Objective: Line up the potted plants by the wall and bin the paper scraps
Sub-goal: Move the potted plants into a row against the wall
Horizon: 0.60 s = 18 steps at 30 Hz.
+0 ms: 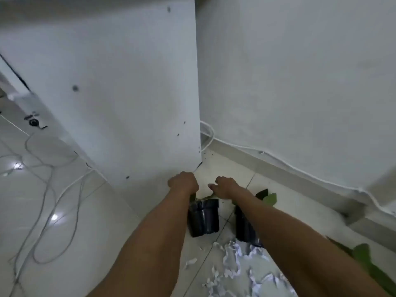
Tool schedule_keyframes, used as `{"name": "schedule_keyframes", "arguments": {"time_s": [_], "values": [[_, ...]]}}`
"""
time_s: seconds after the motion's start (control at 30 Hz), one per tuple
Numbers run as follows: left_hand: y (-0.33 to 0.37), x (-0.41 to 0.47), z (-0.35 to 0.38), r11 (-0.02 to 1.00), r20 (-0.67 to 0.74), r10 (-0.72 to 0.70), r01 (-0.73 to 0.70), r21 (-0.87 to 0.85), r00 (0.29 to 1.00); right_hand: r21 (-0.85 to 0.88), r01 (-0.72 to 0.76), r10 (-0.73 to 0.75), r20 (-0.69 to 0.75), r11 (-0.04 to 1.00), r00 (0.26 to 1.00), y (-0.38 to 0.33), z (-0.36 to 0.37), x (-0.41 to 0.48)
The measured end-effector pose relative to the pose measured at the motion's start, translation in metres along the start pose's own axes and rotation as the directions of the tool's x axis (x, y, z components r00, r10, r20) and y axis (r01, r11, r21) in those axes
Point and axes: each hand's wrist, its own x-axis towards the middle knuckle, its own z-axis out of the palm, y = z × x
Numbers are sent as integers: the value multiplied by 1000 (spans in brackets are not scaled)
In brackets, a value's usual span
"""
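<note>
Head view: left hand seemingly clenched on the black plastic plant pot, right hand loosely curled, empty; pot should be slid upright toward twelve o'clock.

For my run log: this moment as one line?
left hand on left pot rim | right hand above it | scraps unbinned

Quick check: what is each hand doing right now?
Left hand: closed, at the left black pot's rim; its grip is hidden.
Right hand: fingers curled, holding nothing visible.
</note>
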Motion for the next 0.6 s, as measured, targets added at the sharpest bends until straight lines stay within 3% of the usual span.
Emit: {"name": "schedule_keyframes", "arguments": {"time_s": [0.17, 0.37, 0.43, 0.53, 0.6], "values": [[-25, 39, 22, 1000, 155, 0, -3, 18, 988, 25, -25, 25, 16, 999, 1000, 0, 23, 39], [-52, 34, 41, 965, 207, -30, 82, -247, 978, 43, -66, 63, 63, 997, 996, 2, 42, 43], [-52, 33, 61, 909, 313, -51, 174, -379, 949, 115, -119, 110, 81, 986, 991, 4, 47, 40], [-43, 41, 82, 737, 519, -32, 370, -565, 854, 208, -229, 194, 177, 951, 965, 5, 52, 40], [-38, 48, 80, 662, 567, 3, 423, -618, 824, 277, -254, 202, 203, 927, 958, 5, 51, 42]]}}
